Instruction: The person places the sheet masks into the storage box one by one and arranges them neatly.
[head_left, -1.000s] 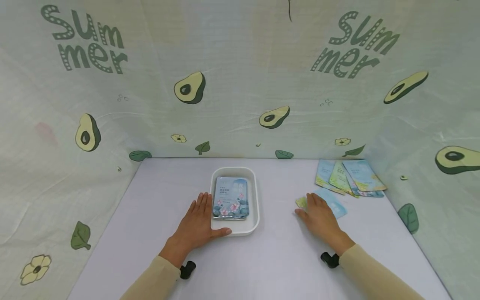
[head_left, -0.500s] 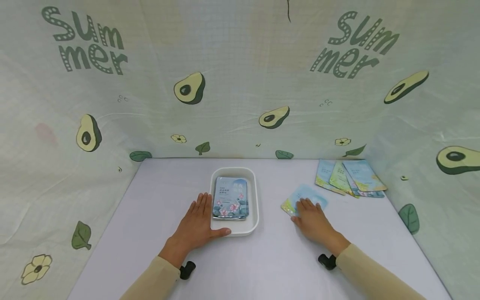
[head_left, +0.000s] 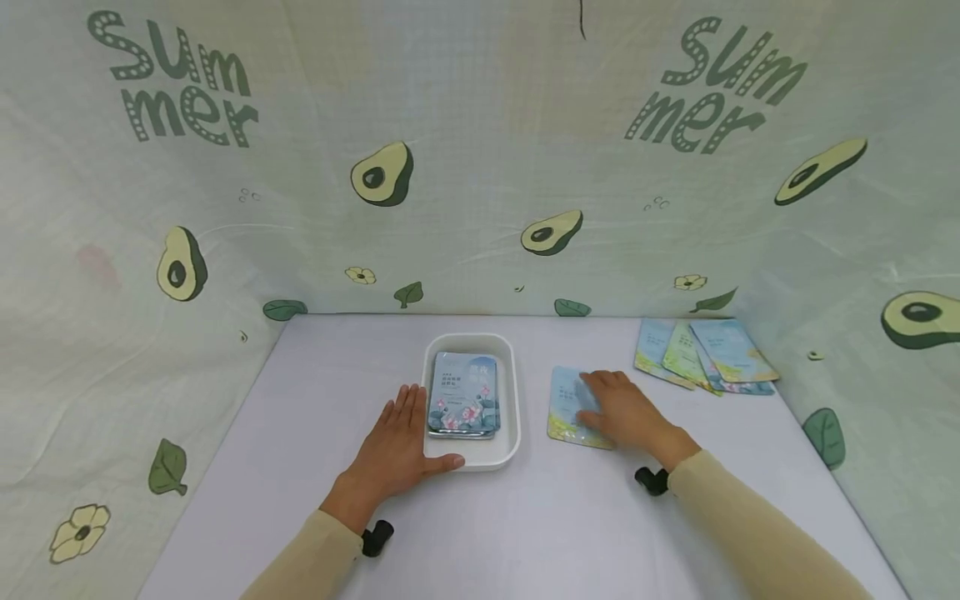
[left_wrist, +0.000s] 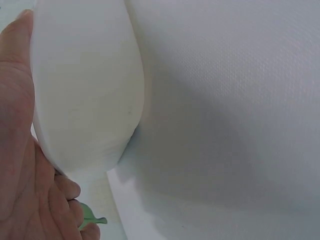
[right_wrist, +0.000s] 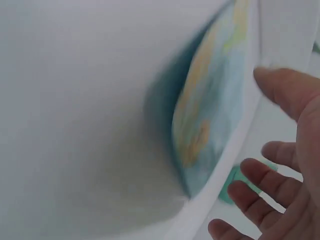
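My left hand (head_left: 393,450) lies along the left side of a white plastic tray (head_left: 515,400), fingers straight and thumb at its near rim. In the left wrist view, this hand (left_wrist: 20,150) is against the tray's outer wall (left_wrist: 87,90). Inside the tray is a small stack of blue flat packets (head_left: 461,392) printed with pink flowers. To its right, a blue and yellow flat packet (head_left: 564,408) lies on the table, and my right hand (head_left: 633,417) overlaps its right edge. The right wrist view shows that hand (right_wrist: 295,185) with fingers apart beside the packet (right_wrist: 215,110), nothing gripped.
Several overlapping blue and green packets (head_left: 682,354) lie at the table's far right corner. A cloth curtain (head_left: 465,100) printed with avocados stands behind the white table (head_left: 480,533) and at both sides.
The single packet has slid left toward the tray and turned nearly straight. My right hand has moved left with it, then lifted its fingers off to the packet's right. The left hand stays put.
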